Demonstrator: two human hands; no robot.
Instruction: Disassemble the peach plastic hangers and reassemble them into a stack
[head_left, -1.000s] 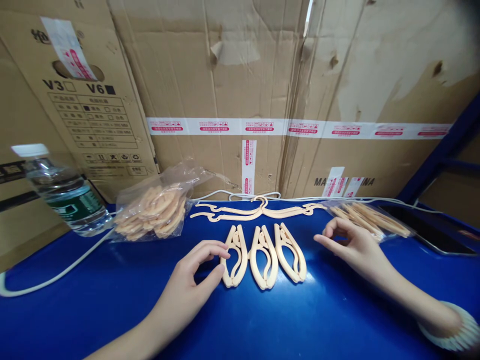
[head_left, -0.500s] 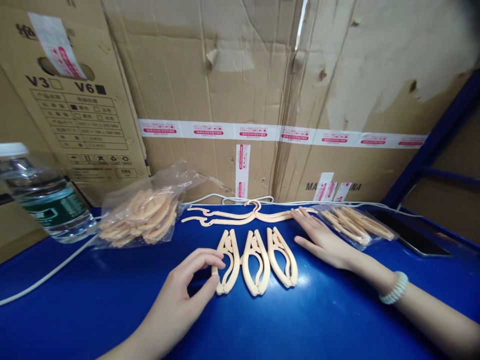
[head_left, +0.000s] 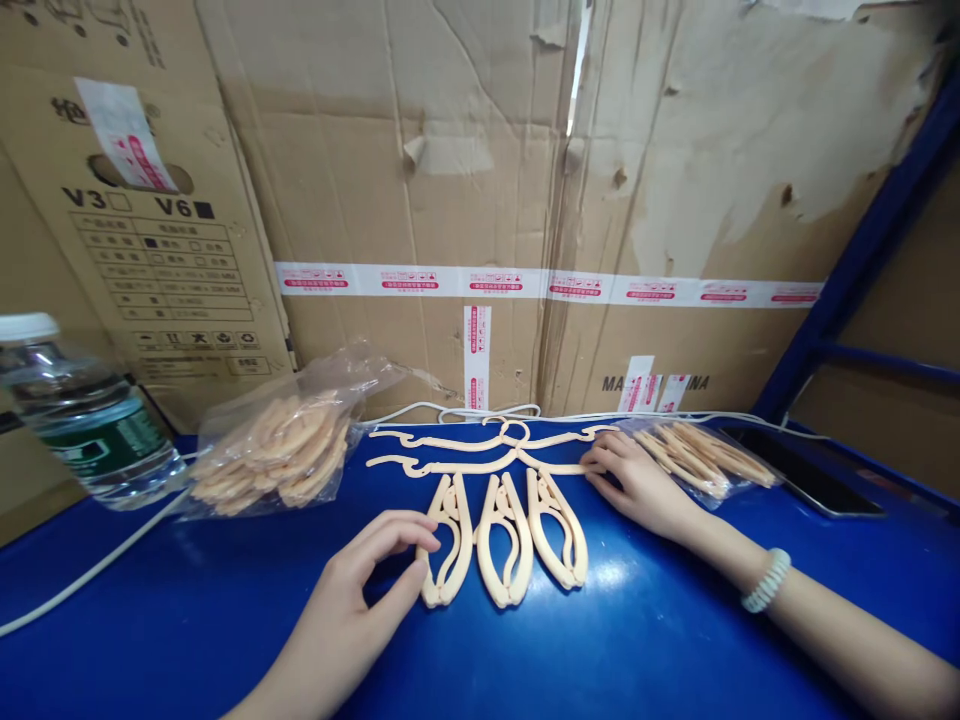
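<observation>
Lowest in the frame, on the blue bench (head_left: 187, 640): left hand (head_left: 352, 610) arched, fingers (head_left: 409, 528) loosely curved, touching the leftmost of three folded hangers (head_left: 506, 545) at centre, clasping nothing. Right of centre: right hand (head_left: 637, 482), beaded bracelet (head_left: 765, 580) at the wrist, fingertips laid on the right arm of an unfolded hanger (head_left: 465, 467), released, not closed round it. Seemingly a steadying of the folded row alongside a reach for the flat piece; for a lift off the bench, probably a pinch under its thin edge. Behind: a clear bag (head_left: 277, 455) of like pieces at left, a second bag (head_left: 701, 455) at right, a water bottle (head_left: 82, 420) at the left edge, label unreadable. Farthest: cartons (head_left: 450, 150) printed "V3" and "V6" at upper left, a half-covered "MA…NA" lower down; red-printed tape (head_left: 525, 285) too small to read.
</observation>
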